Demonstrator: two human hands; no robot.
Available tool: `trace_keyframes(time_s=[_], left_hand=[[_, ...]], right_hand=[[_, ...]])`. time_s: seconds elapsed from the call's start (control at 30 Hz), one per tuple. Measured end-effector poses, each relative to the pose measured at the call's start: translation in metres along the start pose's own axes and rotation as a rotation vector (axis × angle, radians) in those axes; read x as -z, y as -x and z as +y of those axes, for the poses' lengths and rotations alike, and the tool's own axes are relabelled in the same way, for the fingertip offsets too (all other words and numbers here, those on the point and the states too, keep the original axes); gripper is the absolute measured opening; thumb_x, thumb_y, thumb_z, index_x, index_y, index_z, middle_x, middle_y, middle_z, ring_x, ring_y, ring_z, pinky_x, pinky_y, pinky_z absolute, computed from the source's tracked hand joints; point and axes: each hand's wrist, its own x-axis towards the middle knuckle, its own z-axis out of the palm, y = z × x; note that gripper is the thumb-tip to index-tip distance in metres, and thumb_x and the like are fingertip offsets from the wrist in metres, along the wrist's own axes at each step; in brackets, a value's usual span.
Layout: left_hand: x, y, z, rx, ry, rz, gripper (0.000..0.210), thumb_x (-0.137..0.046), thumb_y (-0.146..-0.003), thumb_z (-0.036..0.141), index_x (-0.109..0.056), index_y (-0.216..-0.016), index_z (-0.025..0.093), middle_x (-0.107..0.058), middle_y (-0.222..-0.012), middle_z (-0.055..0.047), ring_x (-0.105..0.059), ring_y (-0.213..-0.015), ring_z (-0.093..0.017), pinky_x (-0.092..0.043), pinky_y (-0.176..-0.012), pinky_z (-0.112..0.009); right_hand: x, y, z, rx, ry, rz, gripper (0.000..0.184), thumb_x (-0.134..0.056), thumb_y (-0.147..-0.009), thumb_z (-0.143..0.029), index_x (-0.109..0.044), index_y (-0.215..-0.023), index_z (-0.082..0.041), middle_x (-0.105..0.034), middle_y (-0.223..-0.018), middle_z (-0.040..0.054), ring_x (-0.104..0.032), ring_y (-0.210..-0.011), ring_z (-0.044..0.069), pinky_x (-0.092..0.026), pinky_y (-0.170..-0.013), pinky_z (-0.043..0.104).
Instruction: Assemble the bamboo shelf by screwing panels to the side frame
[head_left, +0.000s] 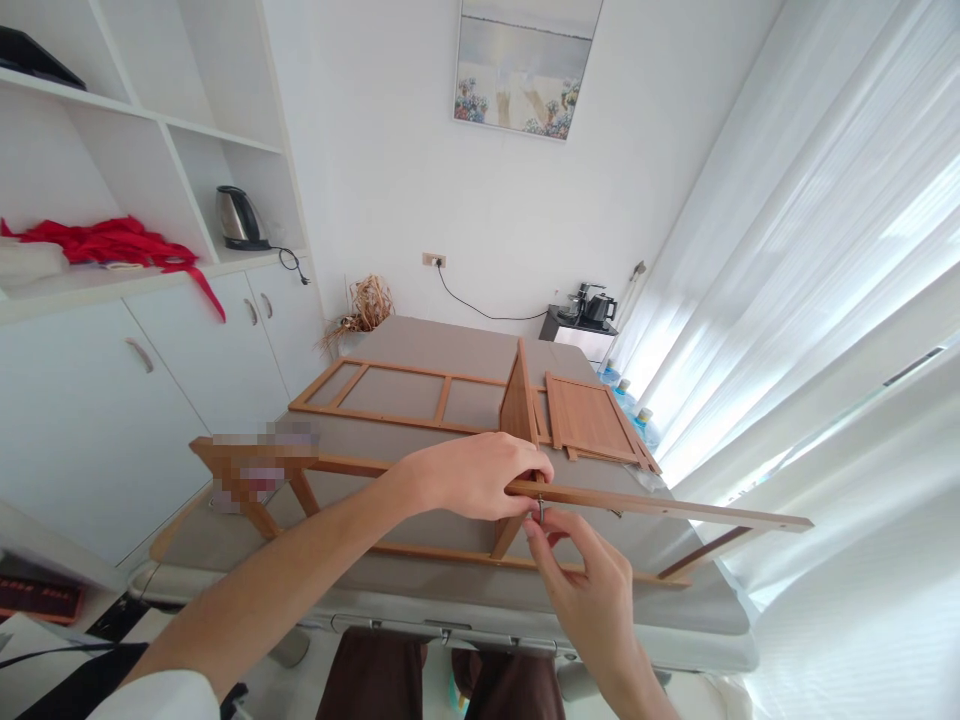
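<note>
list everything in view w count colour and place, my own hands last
table: 1, grey-beige, centre
standing frame: 1, brown, near side of table
board: 1, brown, upright mid-frame
metal piece: 1, silvery, under top rail
flat frame: 1, brown, on table
panel: at least 1, brown, table right
bottles: at least 3, bluish, beyond table right
black kettle: 1, black, far right stand
curtain: white, right, count unclear
painting: 1, pale, far wall
socket: 1, tan, far wall
plant: 1, dried brown, far left
cabinet: 1, white, left
steel kettle: 1, silver-black, shelf
cloth: 1, red, shelf
left hand: 1, bare, on standing frame
right hand: 1, bare, at metal piece
</note>
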Motion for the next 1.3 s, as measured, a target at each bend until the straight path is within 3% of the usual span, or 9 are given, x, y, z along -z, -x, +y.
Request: trace_keyframes(time_s=[0.27,0.47,0.73,0.87,1.3], left_hand=[[-0.001,-0.001,0.000,0.034,0.014,0.009,0.012,-0.059,-0.086,0.026,-0.061,-0.098,0.022,-0.068,-0.100,-0.002,-0.061,-0.085,-0.017,-0.039,-0.068,-0.026],[-0.001,-0.001,0.000,0.026,0.006,0.014,0.014,-0.061,-0.088,0.029,-0.062,-0.099,0.021,-0.068,-0.100,-0.002,-0.062,-0.086,-0.017,-0.041,-0.071,-0.027],[0.000,-0.001,0.001,0.031,-0.002,0.008,0.014,-0.061,-0.088,0.029,-0.062,-0.100,0.021,-0.067,-0.102,-0.002,-0.061,-0.087,-0.016,-0.041,-0.071,-0.027],[0.001,-0.001,0.000,0.027,-0.002,0.000,0.016,-0.059,-0.089,0.029,-0.061,-0.103,0.021,-0.067,-0.105,-0.002,-0.061,-0.090,-0.016,-0.041,-0.072,-0.027],[0.000,-0.003,0.001,0.040,-0.005,-0.001,0.019,-0.058,-0.088,0.024,-0.061,-0.107,0.021,-0.067,-0.107,-0.002,-0.061,-0.092,-0.018,-0.042,-0.074,-0.027]], right_hand=[[0.001,0.001,-0.002,0.044,0.011,0.002,0.003,-0.062,-0.091,-0.018,-0.063,-0.089,-0.020,-0.062,-0.070,-0.0021,-0.057,-0.060,0.009,-0.046,-0.060,0.019],[0.010,0.005,0.003,0.123,-0.054,-0.019,0.013,-0.059,-0.090,-0.010,-0.064,-0.097,-0.020,-0.062,-0.082,0.0017,-0.060,-0.069,0.011,-0.049,-0.065,0.021],[0.035,-0.007,0.015,0.186,0.120,-0.174,0.019,-0.052,-0.094,-0.014,-0.062,-0.107,-0.020,-0.051,-0.094,0.0060,-0.055,-0.079,0.014,-0.050,-0.069,0.025],[0.037,-0.015,0.010,0.237,0.172,-0.230,0.021,-0.049,-0.095,-0.012,-0.061,-0.109,-0.020,-0.048,-0.093,0.0054,-0.052,-0.081,0.014,-0.049,-0.071,0.026],[0.038,-0.021,0.008,0.235,0.234,-0.229,0.022,-0.046,-0.095,-0.013,-0.062,-0.107,-0.021,-0.048,-0.093,0.0054,-0.051,-0.081,0.014,-0.048,-0.070,0.025]])
